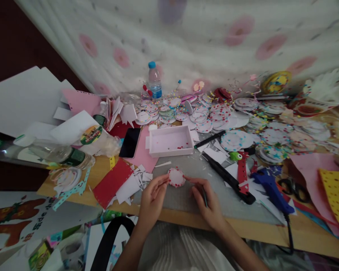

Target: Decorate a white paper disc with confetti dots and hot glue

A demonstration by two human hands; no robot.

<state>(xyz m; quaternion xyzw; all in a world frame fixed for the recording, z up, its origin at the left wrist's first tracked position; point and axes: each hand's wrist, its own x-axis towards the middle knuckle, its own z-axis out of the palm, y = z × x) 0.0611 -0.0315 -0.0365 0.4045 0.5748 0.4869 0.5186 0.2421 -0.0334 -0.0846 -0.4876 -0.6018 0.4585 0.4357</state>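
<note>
Beyond the hands, a white box [171, 141] and heaped discs [199, 114] crowd the bench [124, 205]. The left hand [153, 199] and right hand [207, 203], apart, touch opposite edges of a red-dotted disc [176, 177] between them; a thin tool [205, 198] is mostly hidden in the right.

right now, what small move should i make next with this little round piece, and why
I'd probably turn the round white piece slightly to check its rim. Red dots line its edge, but any gaps are too small to judge here. Your left hand and right hand meet it at opposite sides, so a small turn looks easy.
</note>
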